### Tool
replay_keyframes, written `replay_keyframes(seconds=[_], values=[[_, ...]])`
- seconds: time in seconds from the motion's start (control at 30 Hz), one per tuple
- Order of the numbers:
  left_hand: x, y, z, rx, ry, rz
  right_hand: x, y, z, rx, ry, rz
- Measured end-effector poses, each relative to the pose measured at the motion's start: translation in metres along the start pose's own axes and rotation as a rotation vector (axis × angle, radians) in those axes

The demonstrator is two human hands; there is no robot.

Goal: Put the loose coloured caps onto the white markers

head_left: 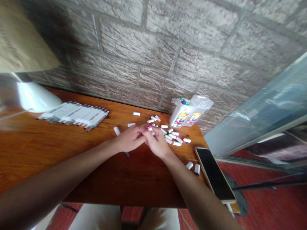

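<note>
My right hand [158, 142] is closed, with a pink-ended white marker cap [149, 128] between its thumb and fingers. My left hand [130, 139] meets it over the table, fingers closed and overlapping the right; anything inside is hidden. A small pink streak marks the back of the left hand. Beneath that hand lies a white marker [116, 131], only its ends showing. Just beyond the hands rests a white cap [131, 124] with a pink end. Scattered white caps [177, 143] with coloured ends lie beside my right hand.
A row of white markers [76, 115] lies at left, by a lamp [35, 97]. Clear plastic cases [189, 111], one holding a few markers, stand against the brick wall [155, 48]. Near the right table edge are two caps [197, 170] and a phone [214, 174].
</note>
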State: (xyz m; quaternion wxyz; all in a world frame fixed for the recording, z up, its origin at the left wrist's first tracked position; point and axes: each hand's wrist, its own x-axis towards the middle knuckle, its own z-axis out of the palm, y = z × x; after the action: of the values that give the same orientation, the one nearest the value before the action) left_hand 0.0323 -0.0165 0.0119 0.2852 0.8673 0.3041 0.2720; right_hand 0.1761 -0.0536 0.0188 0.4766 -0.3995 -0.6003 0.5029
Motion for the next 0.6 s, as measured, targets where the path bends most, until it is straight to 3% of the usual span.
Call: replay_keyframes(seconds=[0.2, 0.47, 0.6], values=[[0.0022, 0.0020, -0.0015, 0.023, -0.002, 0.023, 0.0004, -0.0001, -0.0040, -0.072, -0.029, -0.034], [0.0031, -0.0007, -0.0001, 0.030, -0.060, -0.014, 0.0012, -0.0023, -0.0042, -0.128, 0.013, 0.095], [0.0025, -0.0011, -0.0006, 0.035, -0.090, -0.045, 0.0013, -0.0018, -0.0053, -0.160, 0.016, 0.091]])
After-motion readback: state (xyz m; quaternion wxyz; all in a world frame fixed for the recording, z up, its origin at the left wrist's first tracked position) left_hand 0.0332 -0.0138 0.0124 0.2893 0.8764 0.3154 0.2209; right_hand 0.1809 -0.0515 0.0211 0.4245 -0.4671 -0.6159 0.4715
